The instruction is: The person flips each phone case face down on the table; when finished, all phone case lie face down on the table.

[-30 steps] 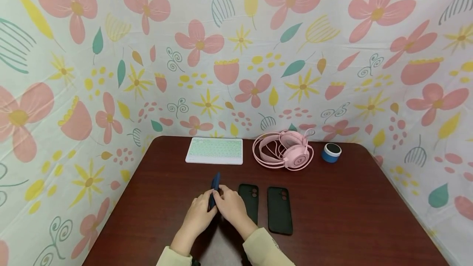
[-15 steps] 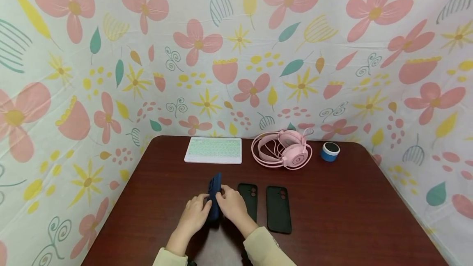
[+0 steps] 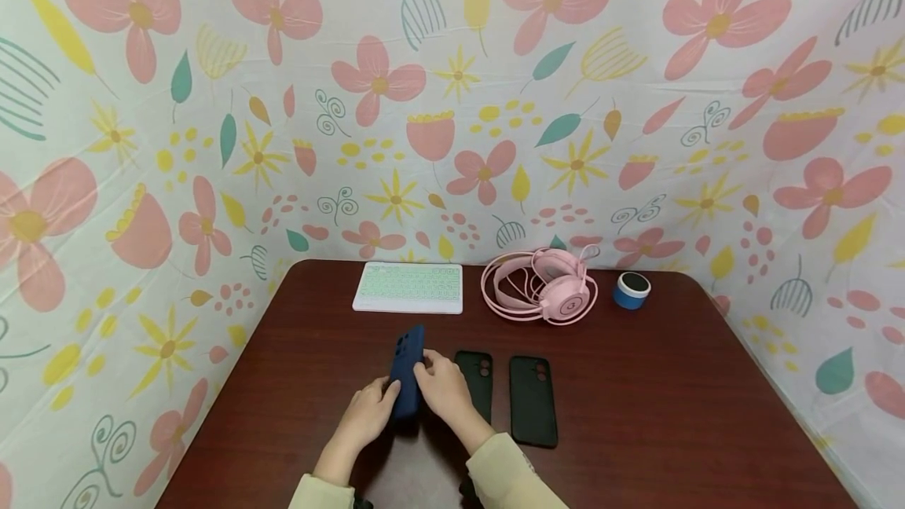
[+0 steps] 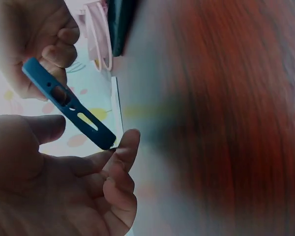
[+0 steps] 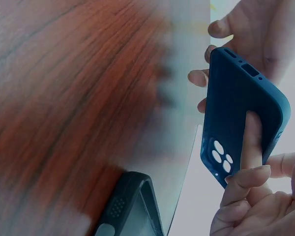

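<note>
A dark blue phone case [image 3: 405, 374] is held tilted above the table between both hands. Its camera holes are at the far end in the head view. In the right wrist view the hollow inside of the case [image 5: 231, 105] shows, with no phone in it. My right hand [image 3: 447, 393] pinches its right side, one finger lying against the inside. My left hand [image 3: 362, 421] holds the left side, thumb on one face and fingers behind. The left wrist view shows the case's [image 4: 69, 103] narrow end with its port cutouts, between my left thumb and fingers.
Two black phone cases [image 3: 534, 400] lie side by side right of my hands, the nearer one [image 3: 477, 377] partly behind my right hand. Along the back stand a white keyboard [image 3: 408, 287], pink headphones [image 3: 566, 298] and a small blue and white cylinder [image 3: 632, 291]. A flowered cloth hangs behind.
The blue case has turned from nearly edge-on to showing more of its back. My left hand has shifted slightly left and down; my right hand keeps its hold.
</note>
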Action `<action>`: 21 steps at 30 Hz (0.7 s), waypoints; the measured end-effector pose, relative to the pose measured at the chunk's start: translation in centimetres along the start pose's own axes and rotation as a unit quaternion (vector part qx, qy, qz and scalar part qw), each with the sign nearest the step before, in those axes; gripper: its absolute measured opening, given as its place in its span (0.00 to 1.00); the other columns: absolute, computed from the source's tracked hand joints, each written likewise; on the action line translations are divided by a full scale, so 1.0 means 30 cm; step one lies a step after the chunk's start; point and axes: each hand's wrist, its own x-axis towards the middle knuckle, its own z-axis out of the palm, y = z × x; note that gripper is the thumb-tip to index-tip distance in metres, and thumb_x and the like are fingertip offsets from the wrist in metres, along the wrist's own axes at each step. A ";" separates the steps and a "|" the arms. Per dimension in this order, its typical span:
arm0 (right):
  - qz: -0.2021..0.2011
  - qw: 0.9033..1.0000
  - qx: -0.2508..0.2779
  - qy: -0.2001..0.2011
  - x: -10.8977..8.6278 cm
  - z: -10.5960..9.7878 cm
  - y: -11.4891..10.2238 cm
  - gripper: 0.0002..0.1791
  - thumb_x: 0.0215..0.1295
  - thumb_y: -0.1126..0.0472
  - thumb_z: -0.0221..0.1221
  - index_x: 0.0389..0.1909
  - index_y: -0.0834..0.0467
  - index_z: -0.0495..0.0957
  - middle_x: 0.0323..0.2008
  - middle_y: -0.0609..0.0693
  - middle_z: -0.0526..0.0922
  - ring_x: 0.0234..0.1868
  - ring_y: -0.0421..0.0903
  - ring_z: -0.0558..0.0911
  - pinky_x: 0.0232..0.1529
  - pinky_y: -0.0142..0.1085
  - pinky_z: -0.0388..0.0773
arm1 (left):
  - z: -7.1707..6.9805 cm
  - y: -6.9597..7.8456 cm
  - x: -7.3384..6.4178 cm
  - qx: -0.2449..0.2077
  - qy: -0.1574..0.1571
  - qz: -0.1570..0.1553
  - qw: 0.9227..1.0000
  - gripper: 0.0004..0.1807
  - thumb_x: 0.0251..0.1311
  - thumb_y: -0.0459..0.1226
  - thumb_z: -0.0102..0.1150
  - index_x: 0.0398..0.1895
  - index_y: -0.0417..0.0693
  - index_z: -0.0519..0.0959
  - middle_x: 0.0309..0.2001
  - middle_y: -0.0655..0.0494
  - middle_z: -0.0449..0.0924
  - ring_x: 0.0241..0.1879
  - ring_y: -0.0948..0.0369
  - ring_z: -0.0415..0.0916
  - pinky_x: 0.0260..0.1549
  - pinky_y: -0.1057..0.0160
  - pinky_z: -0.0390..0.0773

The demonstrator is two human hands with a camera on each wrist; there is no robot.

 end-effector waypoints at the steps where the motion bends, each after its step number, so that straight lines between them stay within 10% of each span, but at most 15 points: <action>1: 0.001 1.000 0.002 0.000 0.001 0.001 0.001 0.23 0.71 0.56 0.51 0.63 0.63 0.72 0.41 0.56 0.84 0.34 0.46 0.83 0.29 0.41 0.76 | -0.001 -0.001 0.000 -0.008 -0.003 0.000 1.000 0.34 0.74 0.53 0.40 0.65 0.30 0.66 0.61 0.34 0.69 0.62 0.35 0.60 0.54 0.38 0.63; 14: 0.011 1.000 -0.011 -0.001 0.001 -0.004 0.004 0.23 0.72 0.55 0.50 0.63 0.62 0.72 0.41 0.56 0.84 0.27 0.46 0.81 0.23 0.41 0.72 | -0.024 0.001 -0.008 -0.015 0.027 0.025 0.999 0.30 0.71 0.46 0.49 0.65 0.31 0.66 0.56 0.36 0.73 0.56 0.39 0.66 0.49 0.42 0.69; 21: -0.012 0.998 -0.069 0.012 0.003 -0.004 0.009 0.22 0.72 0.55 0.53 0.61 0.61 0.74 0.37 0.52 0.85 0.30 0.43 0.82 0.25 0.39 0.74 | -0.054 -0.006 -0.013 -0.012 0.031 0.031 0.999 0.31 0.69 0.44 0.54 0.66 0.31 0.65 0.36 0.52 0.74 0.45 0.49 0.70 0.39 0.48 0.71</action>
